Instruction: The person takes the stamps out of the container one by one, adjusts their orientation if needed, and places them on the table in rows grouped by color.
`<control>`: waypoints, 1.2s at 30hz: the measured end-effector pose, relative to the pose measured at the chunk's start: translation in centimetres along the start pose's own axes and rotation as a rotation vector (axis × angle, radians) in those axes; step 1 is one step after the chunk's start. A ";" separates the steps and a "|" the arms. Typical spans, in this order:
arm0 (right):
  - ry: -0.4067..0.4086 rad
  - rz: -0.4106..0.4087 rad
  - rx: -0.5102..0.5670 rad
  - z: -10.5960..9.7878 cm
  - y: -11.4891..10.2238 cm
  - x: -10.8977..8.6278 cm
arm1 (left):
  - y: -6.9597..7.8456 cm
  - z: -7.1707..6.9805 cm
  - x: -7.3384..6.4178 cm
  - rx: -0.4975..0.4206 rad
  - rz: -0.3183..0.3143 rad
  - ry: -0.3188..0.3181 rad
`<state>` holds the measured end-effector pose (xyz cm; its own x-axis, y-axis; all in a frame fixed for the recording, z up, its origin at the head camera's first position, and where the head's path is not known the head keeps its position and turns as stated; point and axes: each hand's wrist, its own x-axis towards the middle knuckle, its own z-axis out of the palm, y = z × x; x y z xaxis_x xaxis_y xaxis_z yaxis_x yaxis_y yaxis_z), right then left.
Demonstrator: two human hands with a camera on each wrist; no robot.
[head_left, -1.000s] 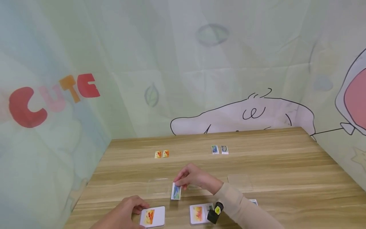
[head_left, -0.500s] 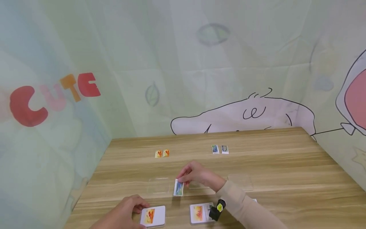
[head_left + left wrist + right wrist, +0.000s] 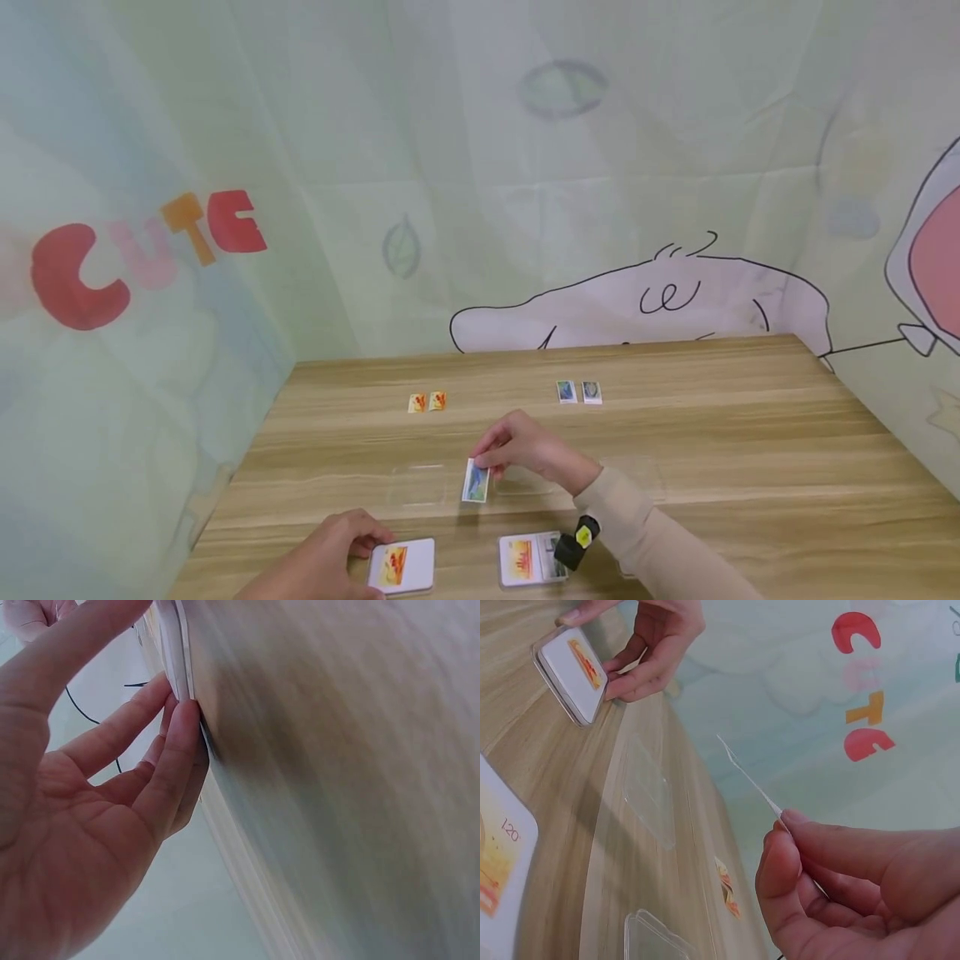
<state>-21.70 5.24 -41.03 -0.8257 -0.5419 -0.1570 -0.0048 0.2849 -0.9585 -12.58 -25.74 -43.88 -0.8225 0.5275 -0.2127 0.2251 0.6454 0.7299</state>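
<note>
In the head view my right hand (image 3: 528,450) pinches a small blue-green stamp (image 3: 476,481) between thumb and fingertips, above the table's middle. The right wrist view shows that stamp nearly edge-on (image 3: 750,780). At the front left, my left hand (image 3: 330,554) holds the edges of a clear flat case (image 3: 422,567) between thumb and fingers. Inside that case lies a white card bearing an orange stamp (image 3: 392,565). To its right sits a second case (image 3: 520,560) with an orange stamp and a greyish-green one, partly covered by the black device on my right wrist.
Clear plastic lids lie mid-table, one at the left (image 3: 417,485), one partly under my right hand (image 3: 525,482), one at the right. Two orange stamps (image 3: 438,402) and two blue-grey stamps (image 3: 592,392) lie farther back. A printed curtain (image 3: 375,167) hangs behind the table (image 3: 750,433).
My right hand has moved slightly away from me and to the right, carrying the stamp with it. My left hand stays at the case.
</note>
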 end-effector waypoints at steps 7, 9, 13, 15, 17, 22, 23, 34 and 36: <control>0.013 0.003 0.011 -0.6 0.2 0.0 | 0.1 0.0 0.1 0.011 -0.036 -0.007; 0.016 0.006 0.016 -0.8 0.3 -0.1 | 0.2 0.0 0.1 0.008 -0.052 -0.008; 0.023 0.005 0.008 -1.1 0.4 -0.2 | 0.1 0.1 0.0 0.003 -0.039 -0.006; 0.029 0.002 0.002 -1.3 0.4 -0.2 | 0.0 0.1 0.0 0.001 -0.031 -0.005; 0.034 0.002 -0.002 -1.4 0.4 -0.3 | 0.0 0.2 -0.1 0.001 -0.017 -0.002; 0.047 0.014 -0.003 -1.9 0.4 -0.4 | -0.1 0.1 -0.2 -0.012 0.023 0.007; 0.050 0.016 -0.001 -2.0 0.4 -0.4 | -0.1 0.1 -0.2 -0.015 0.032 0.008; 0.043 -0.003 0.025 -3.0 1.1 -0.5 | 0.1 0.2 -0.4 0.010 0.021 0.021; 0.041 -0.010 0.024 -3.2 1.1 -0.6 | 0.2 0.2 -0.3 0.011 0.014 0.021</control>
<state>-22.98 8.44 -41.24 -0.8482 -0.5115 -0.1376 -0.0001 0.2599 -0.9656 -12.15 -25.68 -43.84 -0.8300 0.5247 -0.1892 0.2422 0.6446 0.7251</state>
